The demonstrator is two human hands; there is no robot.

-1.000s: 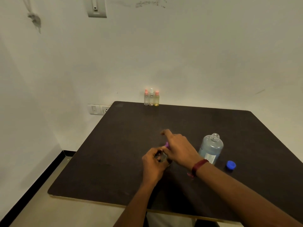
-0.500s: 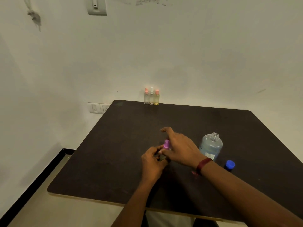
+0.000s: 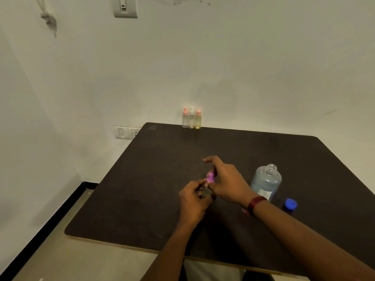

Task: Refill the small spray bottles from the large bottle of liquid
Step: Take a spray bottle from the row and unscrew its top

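At the middle of the dark table (image 3: 142,199), my left hand (image 3: 194,199) grips the clear body of a small spray bottle (image 3: 206,192). My right hand (image 3: 227,181) pinches that bottle's purple spray cap (image 3: 210,177) from the right, index finger stretched out. The large clear bottle of liquid (image 3: 265,182) stands uncapped just right of my right wrist. Its blue cap (image 3: 290,204) lies on the table beside it. Three small spray bottles (image 3: 191,119) stand in a row at the table's far edge against the wall.
A white wall runs close behind the table, with a switch and socket plate (image 3: 125,132) left of the far corner. The table's left edge drops to a tiled floor (image 3: 60,250) with a black skirting strip.
The purple cap has come into fuller view above my left hand as my right hand turned on it. The view shifted slightly; the large bottle and blue cap stayed put.
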